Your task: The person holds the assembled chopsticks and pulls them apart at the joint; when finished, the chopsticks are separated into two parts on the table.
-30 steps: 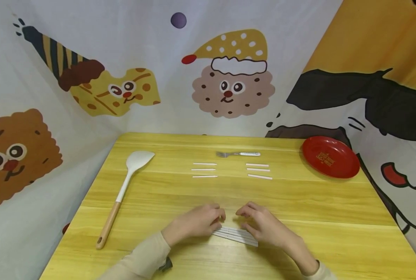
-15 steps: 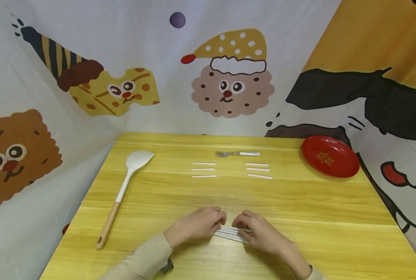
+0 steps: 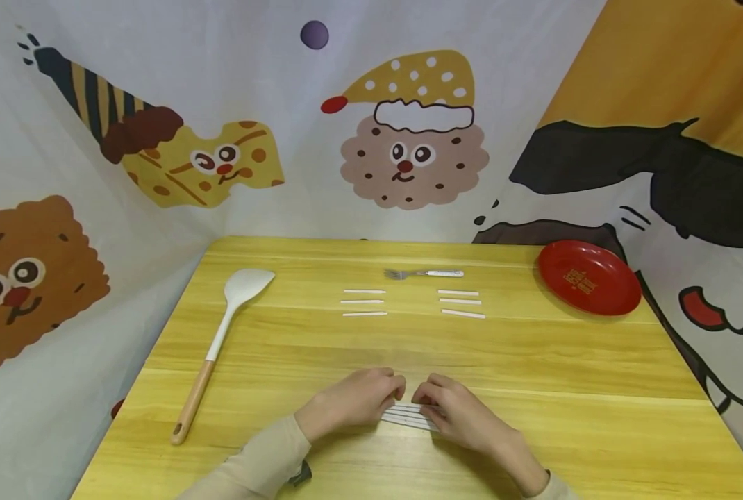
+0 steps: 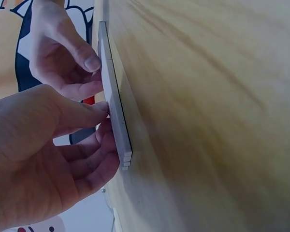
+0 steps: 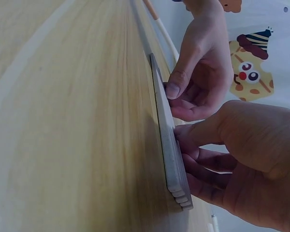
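Several slim white strips (image 3: 407, 414) lie side by side in a flat bundle near the table's front, slightly slanted. My left hand (image 3: 360, 397) holds their left end, fingers curled. On the right part, my right hand (image 3: 465, 413) pinches with thumb and fingertips, hiding that end in the head view. From the left wrist, the bundle (image 4: 115, 101) shows stepped ends beyond my left thumb, with a fine seam across the top strip. The right wrist view shows similar stepped ends on the bundle (image 5: 166, 130), my right thumb on its edge.
Beyond the hands, short white sticks lie in two groups of three, a left group (image 3: 363, 302) and a right group (image 3: 462, 303). Behind them is a fork (image 3: 443, 273). A white spatula with a wooden handle (image 3: 194, 403) lies left; a red plate (image 3: 615, 281) sits back right.
My right hand has shifted left along the strips and its spread fingers have drawn in onto them. The left hand stays almost still at its end.
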